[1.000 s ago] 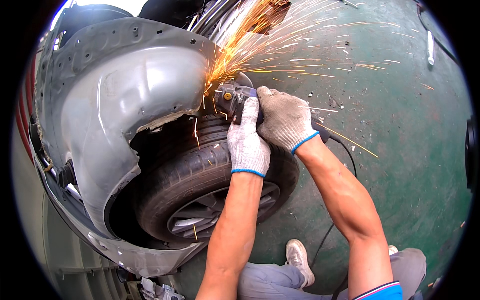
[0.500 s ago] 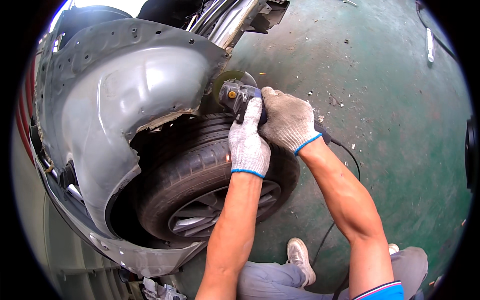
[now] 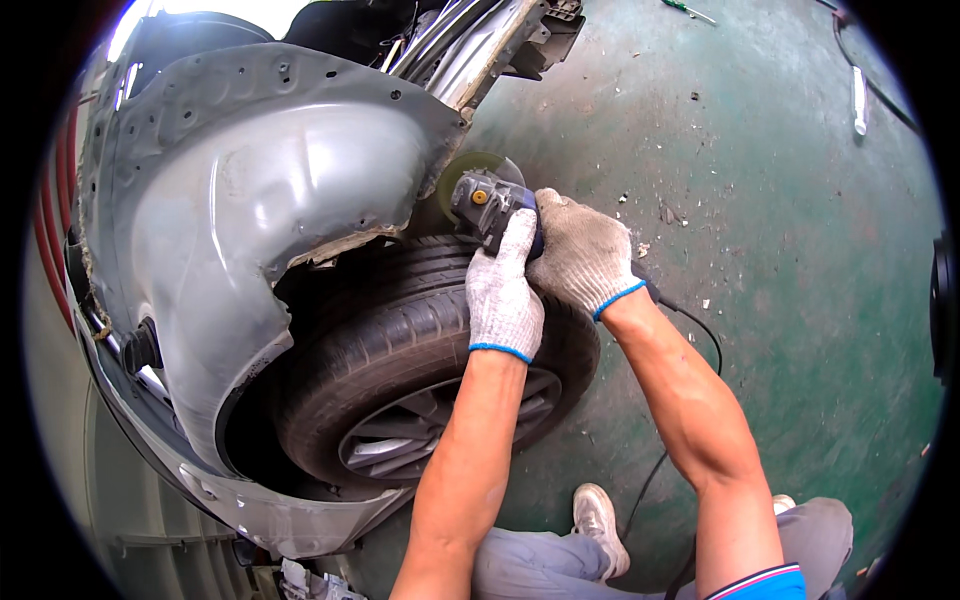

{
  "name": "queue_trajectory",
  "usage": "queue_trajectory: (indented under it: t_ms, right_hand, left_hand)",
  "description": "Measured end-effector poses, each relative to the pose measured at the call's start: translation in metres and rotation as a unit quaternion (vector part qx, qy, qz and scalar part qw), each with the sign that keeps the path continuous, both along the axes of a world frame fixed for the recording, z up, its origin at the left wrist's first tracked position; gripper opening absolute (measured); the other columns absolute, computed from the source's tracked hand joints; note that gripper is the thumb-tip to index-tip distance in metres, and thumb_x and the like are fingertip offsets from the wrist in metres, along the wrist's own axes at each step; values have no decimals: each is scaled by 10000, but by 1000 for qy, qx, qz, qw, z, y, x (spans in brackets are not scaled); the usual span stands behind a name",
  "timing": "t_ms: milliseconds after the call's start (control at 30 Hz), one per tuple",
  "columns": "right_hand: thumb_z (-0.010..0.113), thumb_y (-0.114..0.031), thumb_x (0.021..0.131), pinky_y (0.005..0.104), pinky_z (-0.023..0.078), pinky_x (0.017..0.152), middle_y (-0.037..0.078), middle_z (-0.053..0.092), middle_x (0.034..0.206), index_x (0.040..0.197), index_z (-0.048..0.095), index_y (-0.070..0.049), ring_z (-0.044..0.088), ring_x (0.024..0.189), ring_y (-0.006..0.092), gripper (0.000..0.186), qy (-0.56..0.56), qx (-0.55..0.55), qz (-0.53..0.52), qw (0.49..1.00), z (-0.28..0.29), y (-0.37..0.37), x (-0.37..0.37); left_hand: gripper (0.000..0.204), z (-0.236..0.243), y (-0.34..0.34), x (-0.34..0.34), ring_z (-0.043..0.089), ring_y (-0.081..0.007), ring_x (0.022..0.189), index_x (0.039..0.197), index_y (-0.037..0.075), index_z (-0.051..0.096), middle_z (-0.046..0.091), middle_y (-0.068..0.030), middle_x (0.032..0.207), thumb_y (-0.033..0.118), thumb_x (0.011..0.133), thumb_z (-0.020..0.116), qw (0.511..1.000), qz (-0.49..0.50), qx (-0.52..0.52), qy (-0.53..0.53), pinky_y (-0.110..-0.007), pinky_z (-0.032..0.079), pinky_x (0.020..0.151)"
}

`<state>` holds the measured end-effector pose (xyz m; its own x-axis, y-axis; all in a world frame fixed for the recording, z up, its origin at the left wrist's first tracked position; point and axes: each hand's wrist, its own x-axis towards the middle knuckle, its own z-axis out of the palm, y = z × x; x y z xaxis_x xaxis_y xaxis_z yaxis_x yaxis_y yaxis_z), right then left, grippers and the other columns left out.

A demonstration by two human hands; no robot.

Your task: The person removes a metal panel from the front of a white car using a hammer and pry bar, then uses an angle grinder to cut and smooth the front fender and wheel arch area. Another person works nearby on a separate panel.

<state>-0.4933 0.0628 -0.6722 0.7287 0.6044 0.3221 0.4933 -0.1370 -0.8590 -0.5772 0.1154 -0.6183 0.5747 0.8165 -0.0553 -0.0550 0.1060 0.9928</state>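
My gloved left hand is closed on the front of an angle grinder, its thumb against the head. My gloved right hand is wrapped round the grinder's body just right of it. The grinder's thin disc sits at the jagged right edge of a bare grey car wheel-arch panel; whether they touch I cannot tell. Below the grinder is a tyre on an alloy wheel, under the ragged cutout of the arch. A black cord runs from the grinder down across the floor.
The green floor has scattered chips and debris. A screwdriver and a silver tool lie at the top right. Metal rails stand behind the panel. Red hoses show at the far left. My shoe rests below the wheel.
The spray of orange sparks seen a second ago has gone. Since half a second ago both hands and the grinder have shifted slightly down and right.
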Motion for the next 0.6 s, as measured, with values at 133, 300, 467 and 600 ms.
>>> queue_trajectory:
  t_ms: [133, 300, 467, 600]
  right_hand:
    - [740, -333, 867, 519, 590, 832, 208, 748, 1057, 1130, 625, -74, 733, 1007, 415, 387, 34, 13, 1, 999, 3, 0, 0]
    - [731, -258, 853, 515, 592, 887, 200, 752, 1082, 1147, 628, -60, 741, 1031, 413, 370, 87, 14, -3, 996, 16, -6, 2]
    - [707, -285, 880, 520, 586, 902, 217, 752, 1110, 1156, 629, -57, 738, 1049, 420, 367, 106, 15, 1, 994, 22, -8, 10]
    - [702, -287, 883, 523, 582, 903, 221, 754, 1096, 1151, 632, -57, 737, 1047, 425, 360, 114, 31, 3, 993, 20, -7, 9]
  left_hand:
    - [394, 5, -5, 4, 690, -182, 1085, 1290, -9, 691, 728, -77, 1222, 201, 975, 801, 999, 13, 27, 28, -334, 550, 958]
    - [394, 10, -3, 9, 671, -140, 1035, 1270, -10, 697, 726, -57, 1187, 225, 975, 810, 995, 9, 79, 59, -312, 538, 925]
    - [395, 16, 1, 16, 658, -125, 1003, 1243, -15, 701, 727, -54, 1148, 236, 965, 825, 988, -4, 125, 93, -300, 525, 898]
    - [396, 13, 1, 17, 659, -135, 986, 1208, -32, 701, 730, -64, 1124, 240, 954, 837, 986, 18, 131, 99, -306, 526, 890]
